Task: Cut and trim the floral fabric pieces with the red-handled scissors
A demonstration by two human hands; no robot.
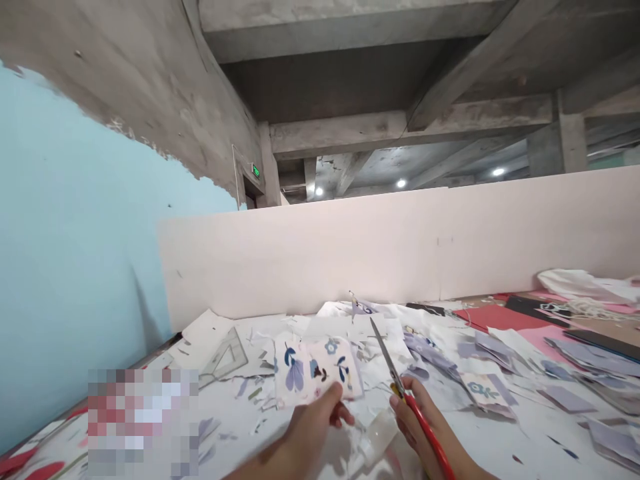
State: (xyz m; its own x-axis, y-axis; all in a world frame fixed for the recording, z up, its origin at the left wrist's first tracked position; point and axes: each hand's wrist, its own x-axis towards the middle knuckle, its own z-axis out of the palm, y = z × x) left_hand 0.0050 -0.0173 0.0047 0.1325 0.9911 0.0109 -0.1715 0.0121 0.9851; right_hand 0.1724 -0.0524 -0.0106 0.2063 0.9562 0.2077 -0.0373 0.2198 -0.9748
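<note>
Pale partition (pixel 310 260), flowered cream piece (pixel 309 365), red-handled scissors (pixel 397 380)

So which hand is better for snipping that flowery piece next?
Probably the right hand: it grips the red-handled scissors. The left hand, by the flowery piece, shows no tool.

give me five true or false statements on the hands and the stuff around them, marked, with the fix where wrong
1. The right hand holds scissors. True.
2. The handles of the scissors are all blue. False: red shows on them.
3. The set square lies right of the scissors in the view. False: it lies well to the left of them.
4. The flowered material near the left hand appears between the set square and the scissors. True.
5. The left hand holds scissors too. False: no scissors show in it.
</note>
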